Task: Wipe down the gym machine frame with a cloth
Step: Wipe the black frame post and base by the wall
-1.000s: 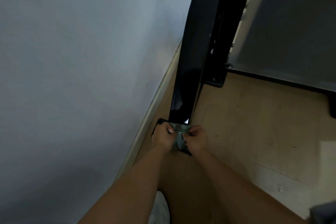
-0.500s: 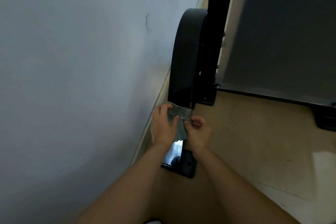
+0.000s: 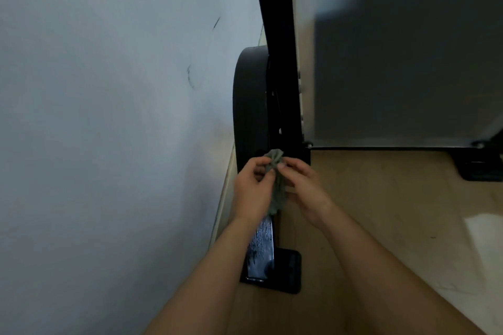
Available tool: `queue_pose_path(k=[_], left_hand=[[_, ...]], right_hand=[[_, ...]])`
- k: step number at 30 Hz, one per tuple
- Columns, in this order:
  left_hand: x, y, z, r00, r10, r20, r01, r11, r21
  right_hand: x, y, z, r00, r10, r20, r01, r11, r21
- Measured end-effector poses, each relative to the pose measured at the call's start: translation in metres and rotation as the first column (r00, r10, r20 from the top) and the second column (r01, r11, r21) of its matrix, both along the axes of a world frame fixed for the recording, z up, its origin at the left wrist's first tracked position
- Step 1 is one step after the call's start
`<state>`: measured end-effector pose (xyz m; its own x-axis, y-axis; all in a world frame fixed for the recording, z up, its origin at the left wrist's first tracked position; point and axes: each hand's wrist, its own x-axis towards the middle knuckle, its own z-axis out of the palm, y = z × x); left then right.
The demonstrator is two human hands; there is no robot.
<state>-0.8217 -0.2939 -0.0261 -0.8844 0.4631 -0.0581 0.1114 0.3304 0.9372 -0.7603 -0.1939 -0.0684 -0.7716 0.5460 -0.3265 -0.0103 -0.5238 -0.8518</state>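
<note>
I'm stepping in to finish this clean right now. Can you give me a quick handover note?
Left hand and right hand: both pinch the bunched grey-green cloth, held over the glossy black machine frame by the pale wall.
Done: the low frame section near its black floor foot looks wet and streaked.
Left: the curved upper frame and black upright post show no wetness yet.

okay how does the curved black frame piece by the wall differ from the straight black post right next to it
The curved frame piece arches over and ends partway up; the straight post runs on out of the top of the picture. The curved piece lies nearer the wall; the post stands beside the grey panel. Both are black. Both hands hold the cloth in front of them.
</note>
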Motion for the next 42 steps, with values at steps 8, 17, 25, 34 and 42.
queue_pose_path(k=[8,17,25,34,42], left_hand=[[-0.031,0.019,0.065,0.964,-0.137,-0.227,0.096,0.979,-0.180],[-0.039,-0.003,0.041,0.762,-0.464,-0.451,0.153,0.806,-0.571],[-0.063,-0.020,0.037,0.517,-0.642,-0.566,0.080,0.695,-0.715],[-0.076,-0.021,0.029,0.445,-0.623,-0.644,0.072,0.742,-0.667],[-0.078,-0.020,0.032,0.447,-0.610,-0.654,0.078,0.755,-0.651]], right_hand=[[-0.021,0.065,0.068,0.974,-0.090,0.206,0.047,0.978,0.205],[-0.032,0.074,0.091,0.979,0.191,0.073,-0.201,0.964,0.174],[0.000,0.039,0.029,0.794,0.469,0.388,-0.563,0.808,0.176],[-0.015,0.058,0.056,0.829,0.534,0.164,-0.486,0.834,-0.261],[-0.037,0.076,0.097,0.938,0.325,0.119,-0.306,0.939,-0.156]])
